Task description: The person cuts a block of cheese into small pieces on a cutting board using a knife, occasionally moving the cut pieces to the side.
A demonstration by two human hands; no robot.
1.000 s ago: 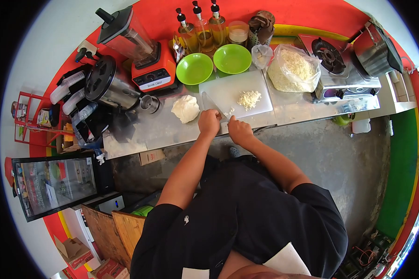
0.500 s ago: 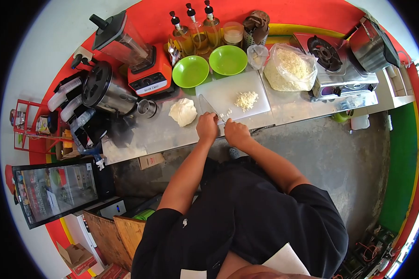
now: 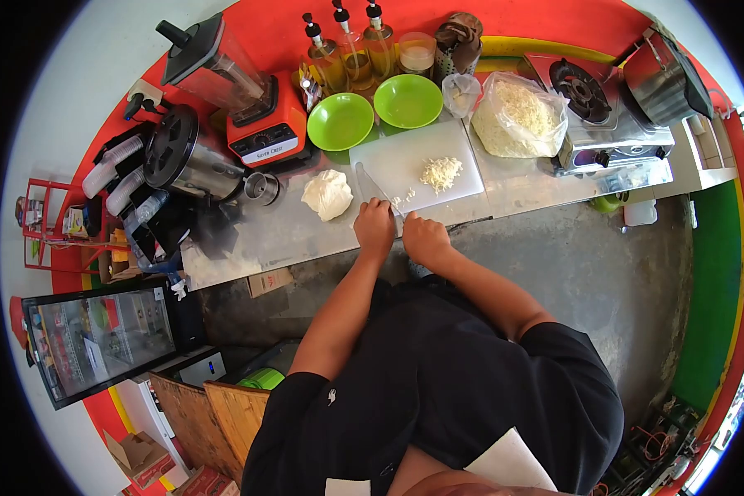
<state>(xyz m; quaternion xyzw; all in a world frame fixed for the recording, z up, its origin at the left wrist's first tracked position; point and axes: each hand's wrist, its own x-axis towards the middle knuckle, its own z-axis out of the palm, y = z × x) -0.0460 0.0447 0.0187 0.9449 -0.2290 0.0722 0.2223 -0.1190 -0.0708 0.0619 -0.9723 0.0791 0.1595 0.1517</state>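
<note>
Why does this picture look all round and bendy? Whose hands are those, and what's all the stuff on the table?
The camera sits on a person's head and looks down; its lens bends everything into a circle. Both hands are that person's own. The right hand seems to hold a knife, its blade lying across a white cutting board. The left hand rests at the board's edge; what is under it is hidden. On the board is a small pile of white chopped bits. Beside it lies a white lump, and behind stand two green bowls and an orange blender.
</note>
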